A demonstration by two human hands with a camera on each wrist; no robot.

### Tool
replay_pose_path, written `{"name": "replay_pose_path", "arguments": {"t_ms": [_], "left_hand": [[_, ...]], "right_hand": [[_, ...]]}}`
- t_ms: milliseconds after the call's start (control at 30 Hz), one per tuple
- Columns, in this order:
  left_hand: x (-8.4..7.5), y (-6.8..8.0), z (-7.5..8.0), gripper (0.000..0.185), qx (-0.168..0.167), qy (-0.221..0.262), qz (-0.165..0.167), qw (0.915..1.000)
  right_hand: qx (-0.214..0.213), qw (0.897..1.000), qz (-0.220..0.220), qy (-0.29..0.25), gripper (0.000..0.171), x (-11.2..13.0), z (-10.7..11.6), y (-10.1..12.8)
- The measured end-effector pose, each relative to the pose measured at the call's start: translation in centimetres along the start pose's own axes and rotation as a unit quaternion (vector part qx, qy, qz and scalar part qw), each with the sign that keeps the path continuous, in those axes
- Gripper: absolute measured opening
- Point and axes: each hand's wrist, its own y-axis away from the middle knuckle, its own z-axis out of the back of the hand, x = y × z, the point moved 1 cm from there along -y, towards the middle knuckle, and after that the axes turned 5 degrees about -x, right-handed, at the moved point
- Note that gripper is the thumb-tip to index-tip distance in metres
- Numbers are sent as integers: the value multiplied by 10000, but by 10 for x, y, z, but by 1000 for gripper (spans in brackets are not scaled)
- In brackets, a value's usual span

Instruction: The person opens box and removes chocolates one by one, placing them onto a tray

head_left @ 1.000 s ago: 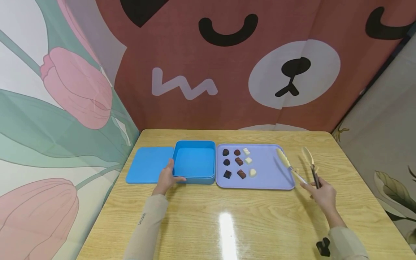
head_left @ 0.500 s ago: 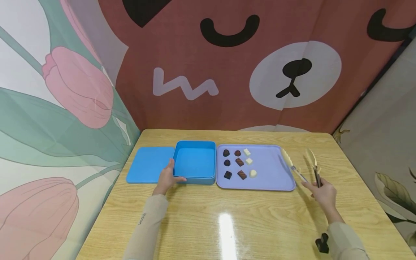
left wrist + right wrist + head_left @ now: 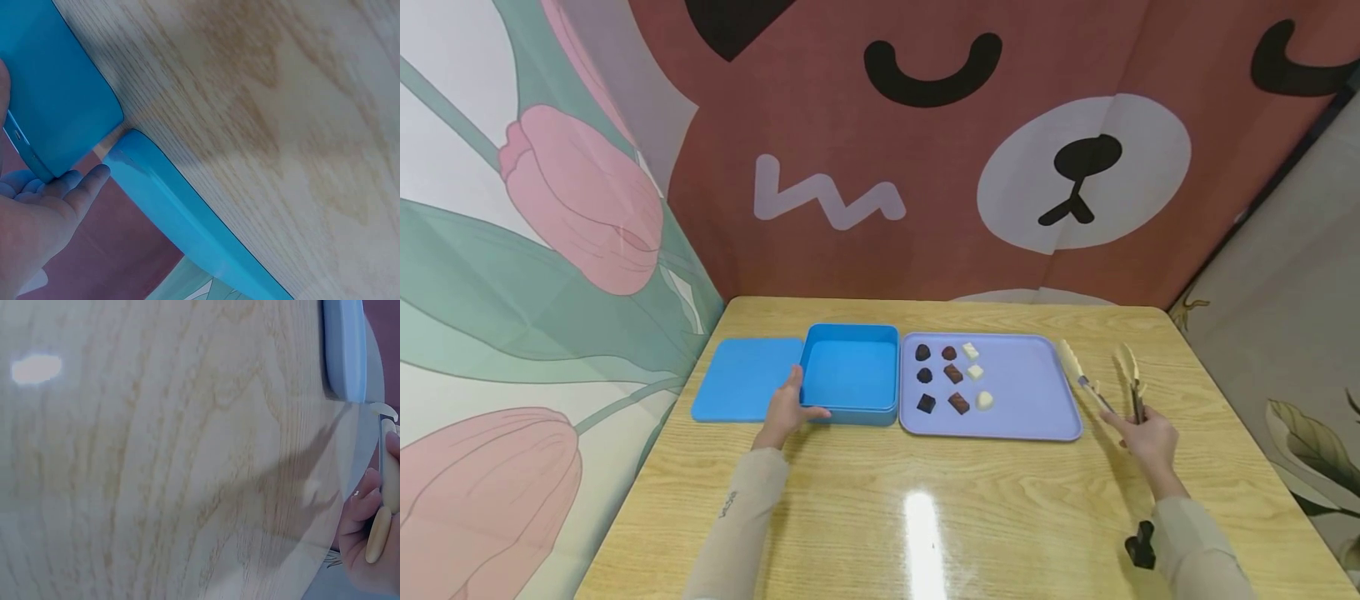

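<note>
While the left hand grips the box corner, the right hand pinches spread tongs — tips pointing away, chocolates on the tray lying leftward — nearer the right.

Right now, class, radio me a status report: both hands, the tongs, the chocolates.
Left hand grips blue box corner. Right hand holds tongs, spread, beside tray. Nine chocolates on tray, nothing blocking.
</note>
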Motion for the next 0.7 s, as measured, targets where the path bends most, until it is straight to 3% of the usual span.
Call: {"name": "replay_pose_path", "arguments": {"t_ms": [167,700], "left_hand": [[-2,1,1,106,12,-9,66,10000],[-3,1,1,105,-18,-1,31,10000]], "right_hand": [[145,9998,-59,160,43,-2,-1,-6],[-53,9990,105,427,41,-5,-10,-16]]}}
